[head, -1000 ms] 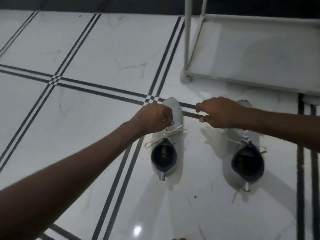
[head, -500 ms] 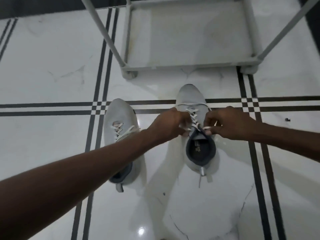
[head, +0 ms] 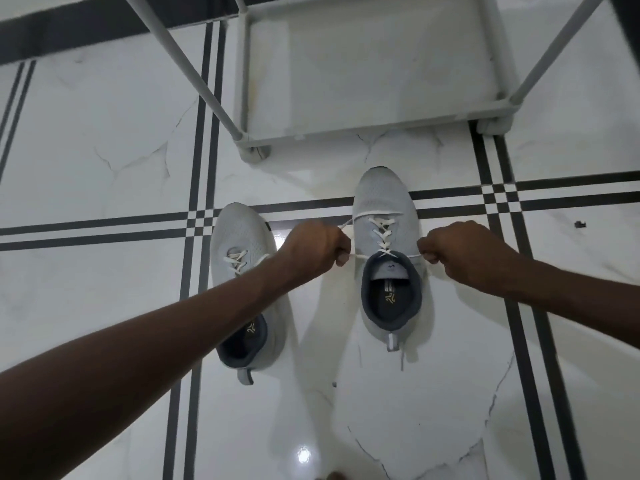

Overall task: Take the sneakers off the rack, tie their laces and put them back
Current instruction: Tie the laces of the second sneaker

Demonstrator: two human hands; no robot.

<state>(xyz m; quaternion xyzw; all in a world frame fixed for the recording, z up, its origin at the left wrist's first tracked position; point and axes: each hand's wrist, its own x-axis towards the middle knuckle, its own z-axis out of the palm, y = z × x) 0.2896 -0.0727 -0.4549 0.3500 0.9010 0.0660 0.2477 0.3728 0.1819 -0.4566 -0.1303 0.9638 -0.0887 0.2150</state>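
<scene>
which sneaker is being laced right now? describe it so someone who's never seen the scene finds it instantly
Start at the grey rack at the top; two grey sneakers sit on the tiled floor in front of it. It is the right sneaker, toe nearest the rack. Unlike the left sneaker, it has both hands, left hand and right hand, pulling its laces sideways.

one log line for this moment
stage: tying | left hand: pulling lace end | right hand: pulling lace end | right sneaker: on floor | rack: behind

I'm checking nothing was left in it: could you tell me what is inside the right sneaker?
Inside the right sneaker only a dark insole with a pale printed logo shows. The toe end, under the tongue and laces, is covered, so I cannot see there.
</scene>
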